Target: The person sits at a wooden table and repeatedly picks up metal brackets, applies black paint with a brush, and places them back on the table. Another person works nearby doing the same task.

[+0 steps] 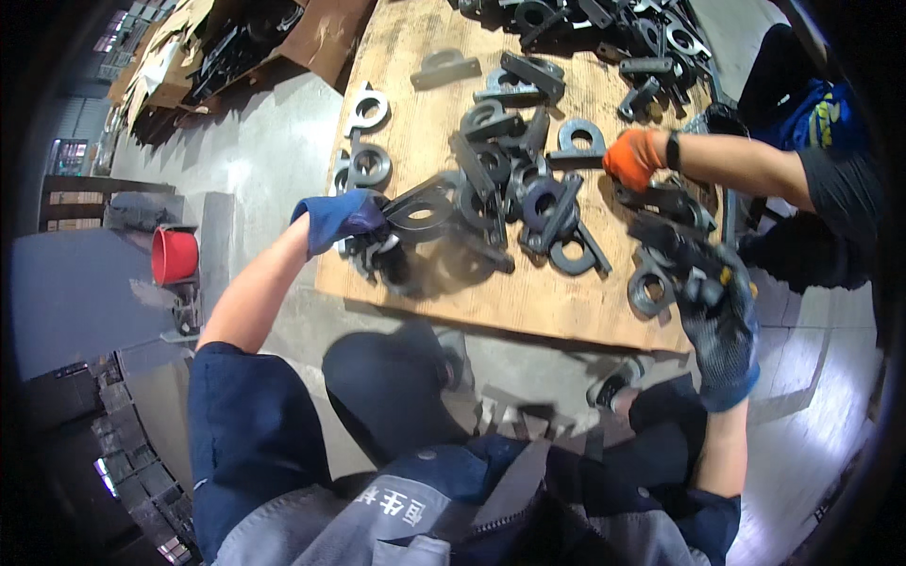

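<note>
My left hand, in a blue glove, grips a dark flat metal bracket with a ring hole at the left edge of a wooden board. My right hand, in a grey knit glove, is closed on another dark metal part near the board's right edge, next to a ring-shaped piece. A heap of similar dark ring brackets lies between my hands.
A co-worker's hand in an orange glove reaches onto the board from the right. More metal parts pile at the far end. A red bucket and cardboard boxes stand on the concrete floor to the left.
</note>
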`<state>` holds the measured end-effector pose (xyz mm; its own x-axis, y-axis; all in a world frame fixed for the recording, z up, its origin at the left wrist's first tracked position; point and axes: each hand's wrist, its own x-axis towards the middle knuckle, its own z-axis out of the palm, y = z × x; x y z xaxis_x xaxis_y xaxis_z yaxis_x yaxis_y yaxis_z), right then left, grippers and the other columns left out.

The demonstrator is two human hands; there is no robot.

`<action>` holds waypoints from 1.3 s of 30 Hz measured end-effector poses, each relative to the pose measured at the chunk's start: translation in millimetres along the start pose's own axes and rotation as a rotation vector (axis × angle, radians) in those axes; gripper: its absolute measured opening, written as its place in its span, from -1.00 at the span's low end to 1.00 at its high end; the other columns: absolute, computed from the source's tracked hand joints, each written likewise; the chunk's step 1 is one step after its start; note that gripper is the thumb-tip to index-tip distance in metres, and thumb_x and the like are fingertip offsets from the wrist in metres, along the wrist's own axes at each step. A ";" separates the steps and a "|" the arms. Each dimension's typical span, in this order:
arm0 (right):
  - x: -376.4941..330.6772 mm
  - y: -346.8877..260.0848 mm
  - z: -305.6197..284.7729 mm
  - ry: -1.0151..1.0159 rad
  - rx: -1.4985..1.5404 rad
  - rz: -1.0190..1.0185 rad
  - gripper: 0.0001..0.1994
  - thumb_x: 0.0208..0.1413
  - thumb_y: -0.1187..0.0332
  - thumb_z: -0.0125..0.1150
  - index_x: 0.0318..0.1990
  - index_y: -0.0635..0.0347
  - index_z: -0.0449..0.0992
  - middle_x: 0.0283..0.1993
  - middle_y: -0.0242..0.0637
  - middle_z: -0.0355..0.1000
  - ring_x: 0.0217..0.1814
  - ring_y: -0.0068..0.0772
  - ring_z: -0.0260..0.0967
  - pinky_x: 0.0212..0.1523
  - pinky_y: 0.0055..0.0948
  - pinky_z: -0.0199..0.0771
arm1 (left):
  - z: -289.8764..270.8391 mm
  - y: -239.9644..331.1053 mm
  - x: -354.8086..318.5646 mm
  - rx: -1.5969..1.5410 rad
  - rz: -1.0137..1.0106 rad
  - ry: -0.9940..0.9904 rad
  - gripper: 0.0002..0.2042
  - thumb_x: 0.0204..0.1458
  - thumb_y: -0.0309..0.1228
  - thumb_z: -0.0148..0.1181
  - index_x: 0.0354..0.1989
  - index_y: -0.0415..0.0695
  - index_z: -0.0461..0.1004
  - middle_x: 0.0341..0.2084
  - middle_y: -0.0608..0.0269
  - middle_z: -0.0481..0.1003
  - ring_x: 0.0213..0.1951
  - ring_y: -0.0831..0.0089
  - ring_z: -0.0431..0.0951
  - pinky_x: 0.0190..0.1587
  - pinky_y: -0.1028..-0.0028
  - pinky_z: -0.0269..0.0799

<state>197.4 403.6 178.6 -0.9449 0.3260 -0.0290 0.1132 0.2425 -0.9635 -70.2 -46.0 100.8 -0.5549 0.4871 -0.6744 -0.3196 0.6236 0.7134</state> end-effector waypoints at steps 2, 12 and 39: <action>10.4 -3.7 14.7 -0.149 0.318 0.055 -0.54 0.16 0.68 0.03 0.24 0.27 0.27 0.01 -0.17 0.45 0.05 -0.38 0.44 0.08 -0.39 0.47 | 25.5 33.0 -40.4 0.285 -0.164 -0.131 -0.76 -0.05 -0.42 0.17 -0.22 -0.27 0.54 -0.49 0.36 0.50 -0.46 0.61 0.44 -0.40 0.54 0.39; -31.3 10.0 59.2 -0.252 0.808 0.305 -0.56 0.27 0.10 0.06 0.19 0.15 0.37 0.00 -0.18 0.51 0.00 -0.35 0.50 -0.04 -0.35 0.54 | 189.5 125.3 -82.9 0.208 0.051 -0.571 -0.69 -0.17 -0.44 0.21 -0.19 -0.26 0.54 -0.51 0.42 0.49 -0.48 0.65 0.41 -0.44 0.60 0.34; -32.6 -11.7 27.9 0.069 1.118 0.368 -0.58 0.28 0.08 0.03 0.21 0.01 0.31 0.00 -0.29 0.49 -0.22 -0.54 0.42 -0.33 -0.47 0.58 | 371.2 125.9 -58.7 -0.447 0.830 0.144 -0.46 0.00 -0.68 0.12 0.22 -0.12 0.27 -0.08 0.25 0.48 -0.13 0.49 0.49 -0.14 0.50 0.49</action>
<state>218.3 364.6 183.4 -0.8890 0.2662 -0.3725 0.0109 -0.8011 -0.5985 207.3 230.9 159.5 -0.8162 0.5709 0.0887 -0.0288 -0.1935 0.9807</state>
